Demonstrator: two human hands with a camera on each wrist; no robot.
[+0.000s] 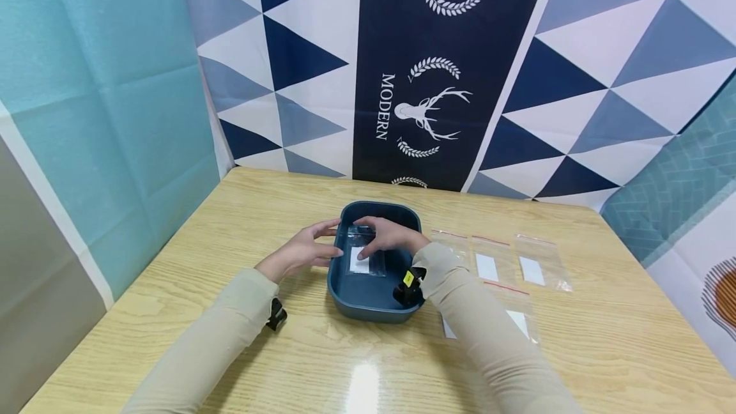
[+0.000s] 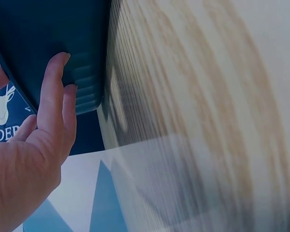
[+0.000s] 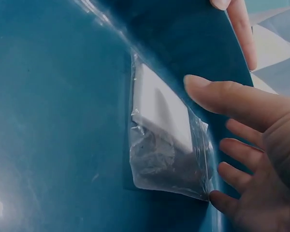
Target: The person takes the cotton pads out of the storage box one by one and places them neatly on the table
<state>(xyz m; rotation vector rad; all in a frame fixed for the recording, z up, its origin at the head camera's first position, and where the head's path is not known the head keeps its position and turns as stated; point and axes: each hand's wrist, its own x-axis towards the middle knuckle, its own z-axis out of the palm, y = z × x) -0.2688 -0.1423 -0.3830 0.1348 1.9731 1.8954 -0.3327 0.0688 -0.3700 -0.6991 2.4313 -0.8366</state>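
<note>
A dark blue plastic bin (image 1: 370, 308) stands on the wooden table. At its left side my left hand (image 1: 301, 251) holds the wall, thumb over the rim and fingers along the outside; the left wrist view shows those fingers (image 2: 53, 96) against the outer wall. Inside the bin, toward its left wall, lies a clear zip bag (image 3: 159, 159) with a white rectangular piece (image 3: 159, 104) in it. My right hand (image 1: 391, 236) reaches into the bin over this bag. Its thumb and fingers are spread apart, with fingertips right at the bag's edge in the right wrist view.
Right of the bin, several clear zip bags with red seals and white pieces lie on the table (image 1: 609, 331), among them a bag (image 1: 531, 270) at the far right. My right sleeve (image 1: 489, 324) partly covers the nearest ones. A patterned cloth (image 1: 310, 82) hangs behind the table.
</note>
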